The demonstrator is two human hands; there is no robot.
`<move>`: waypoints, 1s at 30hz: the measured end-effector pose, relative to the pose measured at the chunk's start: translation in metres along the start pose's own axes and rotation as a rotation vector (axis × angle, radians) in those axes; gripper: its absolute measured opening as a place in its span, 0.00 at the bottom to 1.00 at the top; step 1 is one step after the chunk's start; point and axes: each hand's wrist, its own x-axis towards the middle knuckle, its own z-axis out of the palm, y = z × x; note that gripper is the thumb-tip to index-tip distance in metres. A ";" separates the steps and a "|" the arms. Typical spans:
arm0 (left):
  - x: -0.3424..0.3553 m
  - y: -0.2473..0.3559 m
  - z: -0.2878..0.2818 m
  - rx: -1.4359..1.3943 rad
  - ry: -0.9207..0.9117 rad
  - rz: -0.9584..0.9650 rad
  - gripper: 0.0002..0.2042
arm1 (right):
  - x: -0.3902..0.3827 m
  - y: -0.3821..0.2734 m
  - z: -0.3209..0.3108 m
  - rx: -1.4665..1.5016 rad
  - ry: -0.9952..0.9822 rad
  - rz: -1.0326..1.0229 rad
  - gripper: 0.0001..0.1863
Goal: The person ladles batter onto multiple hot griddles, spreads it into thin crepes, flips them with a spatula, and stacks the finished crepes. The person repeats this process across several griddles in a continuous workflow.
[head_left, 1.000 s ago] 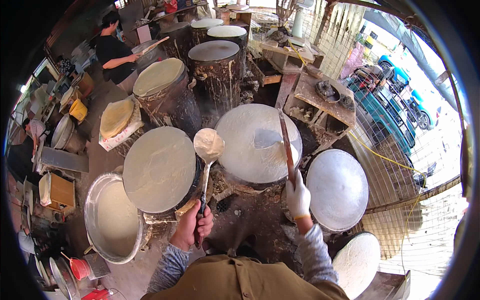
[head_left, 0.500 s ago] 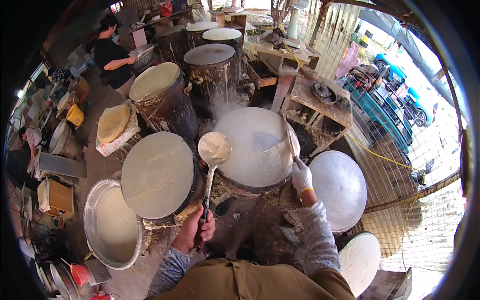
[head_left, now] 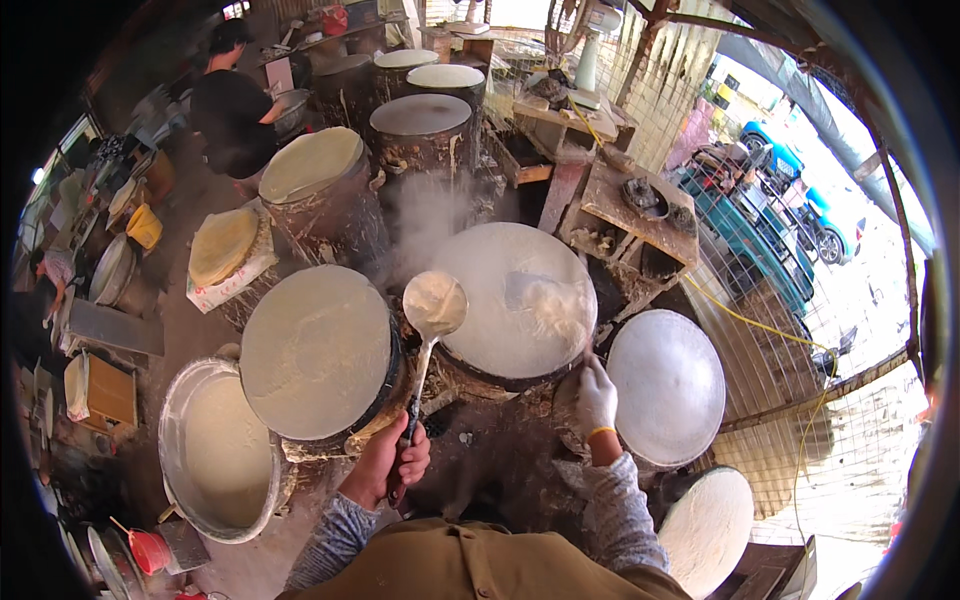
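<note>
My left hand [head_left: 385,463] is bare and wrapped round the dark handle of a metal ladle [head_left: 435,304]. Batter coats the bowl of the ladle, which is held up between two round griddles. My right hand [head_left: 598,396], in a white glove, is closed at the near right rim of the middle griddle [head_left: 480,290]. The flat spreader in it is barely visible, turned edge-on and blurred. A pale batter layer covers that griddle, with a rippled wet patch right of centre. Steam rises at its far left edge.
At left stands another batter-coated griddle [head_left: 315,352], above a big metal basin [head_left: 220,462] of batter. A pale round griddle [head_left: 666,387] is at right. Several drum stoves [head_left: 422,130] stand behind. A person in black [head_left: 232,105] works at far left. Flatbreads [head_left: 224,247] lie stacked.
My right hand has drawn back toward me, and the spreader has left the middle of the right side of the griddle. The batter there is now rippled. The ladle stays nearly still.
</note>
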 end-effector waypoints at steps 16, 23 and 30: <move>-0.004 -0.003 -0.017 -0.092 -0.029 -0.053 0.22 | -0.084 0.028 0.048 0.140 -0.004 0.074 0.24; 0.007 -0.004 -0.009 -0.090 -0.063 -0.110 0.21 | -0.031 -0.016 0.039 0.433 -0.016 0.129 0.23; 0.011 -0.010 -0.012 -0.124 -0.016 -0.155 0.21 | -0.033 -0.018 0.032 0.222 -0.247 0.113 0.22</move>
